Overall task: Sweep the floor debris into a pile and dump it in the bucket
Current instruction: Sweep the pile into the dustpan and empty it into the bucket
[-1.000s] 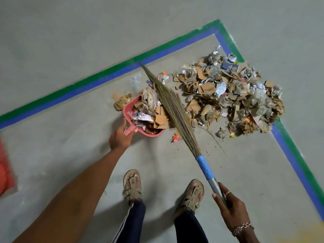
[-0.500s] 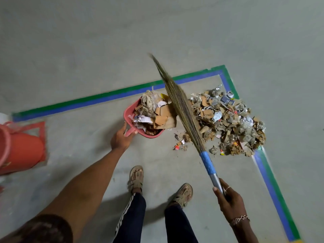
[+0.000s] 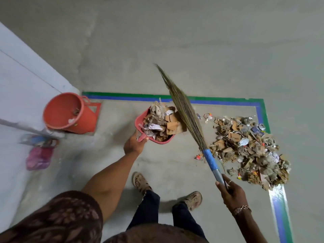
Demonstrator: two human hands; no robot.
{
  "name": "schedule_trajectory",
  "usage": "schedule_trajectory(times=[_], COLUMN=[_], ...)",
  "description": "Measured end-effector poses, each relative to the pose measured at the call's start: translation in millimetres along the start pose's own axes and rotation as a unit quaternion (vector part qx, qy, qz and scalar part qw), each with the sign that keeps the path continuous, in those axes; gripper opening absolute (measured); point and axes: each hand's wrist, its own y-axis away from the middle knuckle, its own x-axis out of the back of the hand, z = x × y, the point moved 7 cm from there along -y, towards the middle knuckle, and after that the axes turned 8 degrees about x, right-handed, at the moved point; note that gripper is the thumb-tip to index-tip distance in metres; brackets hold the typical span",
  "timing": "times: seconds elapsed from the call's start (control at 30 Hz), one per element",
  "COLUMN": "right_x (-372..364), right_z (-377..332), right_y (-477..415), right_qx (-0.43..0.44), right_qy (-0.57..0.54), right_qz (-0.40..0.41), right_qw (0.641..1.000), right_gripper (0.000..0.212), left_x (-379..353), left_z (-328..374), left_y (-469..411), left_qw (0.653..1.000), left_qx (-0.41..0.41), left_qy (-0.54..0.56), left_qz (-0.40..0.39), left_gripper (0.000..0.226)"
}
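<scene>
Debris (image 3: 245, 148) of torn cardboard, crumpled paper and foil was heaped on the floor (image 3: 175, 41), inside a corner marked by green and blue tape (image 3: 219, 100). More scraps were piled in a pink dustpan (image 3: 139, 121) just left of the heap. The dustpan's handle was gripped by the left hand (image 3: 134, 145), fingers curled round it. A broom (image 3: 185, 111) was held slanting between dustpan and heap, bristles pointing away from the person. Its silver handle was clasped in the right hand (image 3: 231, 192). An orange bucket (image 3: 84, 123) stood further left, well apart from the dustpan, beside a pale wall (image 3: 21, 81), with a few scraps seen inside. A pink bag (image 3: 39, 157) lay near the bucket.
</scene>
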Motion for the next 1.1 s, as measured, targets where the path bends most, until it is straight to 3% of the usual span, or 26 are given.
schedule_trajectory(times=[0.17, 0.47, 0.87, 1.1], right_x=[-26.4, -112.0, -227.1, -282.3], right_z=[-51.9, -165.0, -283.4, -347.2], right_y=[-16.0, -25.9, -42.6, -56.8], right_qx=[0.049, 0.139, 0.187, 0.213], right_qy=[0.066, 0.098, 0.116, 0.114], right_qz=[-0.058, -0.128, -0.184, -0.211], right_qw=[0.995, 0.977, 0.958, 0.947], right_gripper=[0.049, 0.043, 0.041, 0.042], left_x=[72.8, 165.3, 242.9, 286.2], left_z=[-56.0, -160.3, -293.3, -338.2], left_y=[-1.6, -13.4, -58.0, -91.2], left_qw=[0.999, 0.996, 0.978, 0.968], left_qx=[0.019, 0.04, 0.125, 0.146], left_qy=[-0.031, 0.044, 0.139, 0.164], left_qz=[0.026, 0.07, 0.094, 0.121], left_gripper=[0.07, 0.063, 0.09, 0.091])
